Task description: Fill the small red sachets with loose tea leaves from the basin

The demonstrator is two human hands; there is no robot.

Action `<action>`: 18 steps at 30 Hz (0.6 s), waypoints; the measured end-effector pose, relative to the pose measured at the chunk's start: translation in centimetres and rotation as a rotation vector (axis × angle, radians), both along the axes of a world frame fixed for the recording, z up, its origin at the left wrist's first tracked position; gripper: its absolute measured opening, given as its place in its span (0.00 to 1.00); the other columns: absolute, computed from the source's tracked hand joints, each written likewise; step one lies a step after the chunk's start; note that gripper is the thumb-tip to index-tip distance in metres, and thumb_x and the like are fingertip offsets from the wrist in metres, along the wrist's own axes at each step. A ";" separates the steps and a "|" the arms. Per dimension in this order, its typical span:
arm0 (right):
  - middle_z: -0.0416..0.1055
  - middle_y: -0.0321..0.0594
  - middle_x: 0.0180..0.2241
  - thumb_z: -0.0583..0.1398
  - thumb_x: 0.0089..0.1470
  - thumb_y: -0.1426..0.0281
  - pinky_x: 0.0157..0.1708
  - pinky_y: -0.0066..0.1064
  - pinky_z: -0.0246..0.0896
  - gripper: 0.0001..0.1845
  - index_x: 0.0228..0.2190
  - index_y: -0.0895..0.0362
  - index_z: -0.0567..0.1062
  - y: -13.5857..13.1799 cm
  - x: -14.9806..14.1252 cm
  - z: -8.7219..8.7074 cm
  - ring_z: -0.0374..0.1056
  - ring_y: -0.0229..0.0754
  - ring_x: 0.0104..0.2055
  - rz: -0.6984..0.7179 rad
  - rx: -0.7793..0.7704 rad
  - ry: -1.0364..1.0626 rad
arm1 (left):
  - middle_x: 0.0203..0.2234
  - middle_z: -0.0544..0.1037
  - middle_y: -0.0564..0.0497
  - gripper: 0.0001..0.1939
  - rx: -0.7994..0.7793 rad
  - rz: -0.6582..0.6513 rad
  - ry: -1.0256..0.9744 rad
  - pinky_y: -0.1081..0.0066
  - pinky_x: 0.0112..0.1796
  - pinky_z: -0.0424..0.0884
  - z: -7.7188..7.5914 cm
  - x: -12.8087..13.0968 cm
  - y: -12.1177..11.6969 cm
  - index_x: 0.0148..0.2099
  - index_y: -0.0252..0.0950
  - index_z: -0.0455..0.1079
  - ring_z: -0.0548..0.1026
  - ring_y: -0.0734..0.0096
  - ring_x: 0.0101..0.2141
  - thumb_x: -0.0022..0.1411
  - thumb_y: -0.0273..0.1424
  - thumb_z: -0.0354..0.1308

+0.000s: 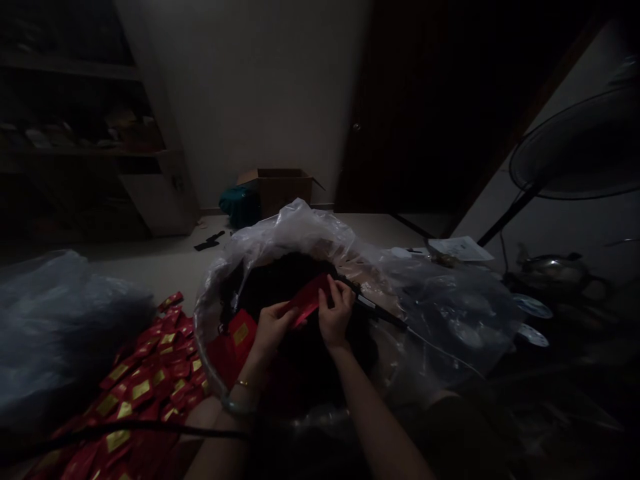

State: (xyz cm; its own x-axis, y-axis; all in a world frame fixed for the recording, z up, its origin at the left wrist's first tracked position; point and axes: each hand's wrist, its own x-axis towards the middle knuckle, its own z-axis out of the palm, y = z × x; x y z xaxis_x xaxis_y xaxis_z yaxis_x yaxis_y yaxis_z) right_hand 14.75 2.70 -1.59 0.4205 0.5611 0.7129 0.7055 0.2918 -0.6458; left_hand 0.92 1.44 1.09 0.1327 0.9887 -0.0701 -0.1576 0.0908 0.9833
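Observation:
Between my two hands is a red packet, held tilted above a plastic-lined round container. My left hand pinches its lower left end, and my right hand grips its upper right end. Dark loose material fills much of the container; its kind is too dim to make out. More red packets with gold labels lie inside by my left wrist. Just right of my right hand rests a dark stick-like tool with a thin cord.
A large heap of red packets lies at lower left beside a clear plastic bag. Plastic sheeting spreads to the right. Farther off are a cardboard box, a teal bag, a fan and a kettle.

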 end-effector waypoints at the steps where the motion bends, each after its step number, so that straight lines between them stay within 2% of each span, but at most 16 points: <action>1: 0.65 0.47 0.40 0.53 0.58 0.64 0.50 0.44 0.56 0.18 0.48 0.55 0.73 0.0 -0.1 0.1 0.61 0.47 0.45 0.002 0.005 0.003 | 0.24 0.80 0.50 0.23 -0.004 0.003 -0.012 0.70 0.29 0.72 0.0 0.1 -0.1 0.38 0.29 0.77 0.78 0.63 0.26 0.41 0.40 0.67; 5: 0.66 0.47 0.40 0.53 0.58 0.64 0.50 0.44 0.55 0.16 0.44 0.55 0.74 0.0 -0.2 0.2 0.60 0.47 0.46 0.004 0.020 0.018 | 0.26 0.80 0.50 0.24 0.006 0.010 -0.001 0.69 0.30 0.73 -0.2 0.4 -0.3 0.40 0.29 0.77 0.78 0.63 0.26 0.41 0.40 0.66; 7: 0.67 0.46 0.39 0.55 0.57 0.63 0.48 0.43 0.56 0.13 0.38 0.56 0.76 0.0 0.0 0.3 0.60 0.47 0.44 -0.016 -0.006 0.021 | 0.27 0.81 0.49 0.23 0.043 0.008 0.038 0.69 0.30 0.73 -0.4 0.4 -0.2 0.40 0.30 0.77 0.78 0.62 0.26 0.43 0.40 0.65; 10: 0.68 0.42 0.31 0.59 0.54 0.62 0.44 0.40 0.58 0.10 0.27 0.55 0.74 0.0 0.9 0.8 0.60 0.46 0.39 0.014 -0.090 -0.025 | 0.26 0.81 0.49 0.22 0.107 0.013 0.128 0.69 0.30 0.73 -0.7 0.0 0.1 0.41 0.31 0.77 0.78 0.63 0.27 0.46 0.40 0.63; 14: 0.65 0.38 0.22 0.61 0.50 0.63 0.36 0.33 0.60 0.16 0.16 0.54 0.66 -0.8 2.1 2.1 0.60 0.43 0.32 0.181 -0.199 -0.031 | 0.25 0.80 0.48 0.23 0.086 0.017 0.185 0.71 0.27 0.72 -0.7 -0.5 0.5 0.41 0.30 0.76 0.77 0.65 0.27 0.48 0.42 0.62; 16: 0.66 0.37 0.22 0.61 0.49 0.62 0.33 0.32 0.60 0.15 0.17 0.55 0.67 -1.5 2.2 2.7 0.61 0.40 0.30 0.289 -0.234 0.062 | 0.32 0.80 0.46 0.23 0.033 0.050 0.102 0.71 0.27 0.74 -0.5 -0.4 0.5 0.43 0.31 0.75 0.77 0.64 0.31 0.51 0.44 0.61; 18: 0.69 0.36 0.24 0.60 0.49 0.61 0.32 0.31 0.61 0.11 0.23 0.56 0.71 -2.2 1.8 3.2 0.64 0.39 0.29 0.466 -0.289 0.217 | 0.39 0.79 0.45 0.24 -0.004 0.092 -0.018 0.70 0.28 0.75 -0.2 -0.2 0.4 0.46 0.33 0.74 0.77 0.63 0.36 0.53 0.46 0.58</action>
State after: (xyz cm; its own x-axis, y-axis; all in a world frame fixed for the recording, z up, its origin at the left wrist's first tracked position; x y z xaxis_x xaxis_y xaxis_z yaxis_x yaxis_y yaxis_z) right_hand 16.58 0.48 1.61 0.2025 0.8803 0.4290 0.3879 0.3301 -0.8605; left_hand 0.70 1.85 0.86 0.0430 0.9965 -0.0721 -0.1826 0.0788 0.9800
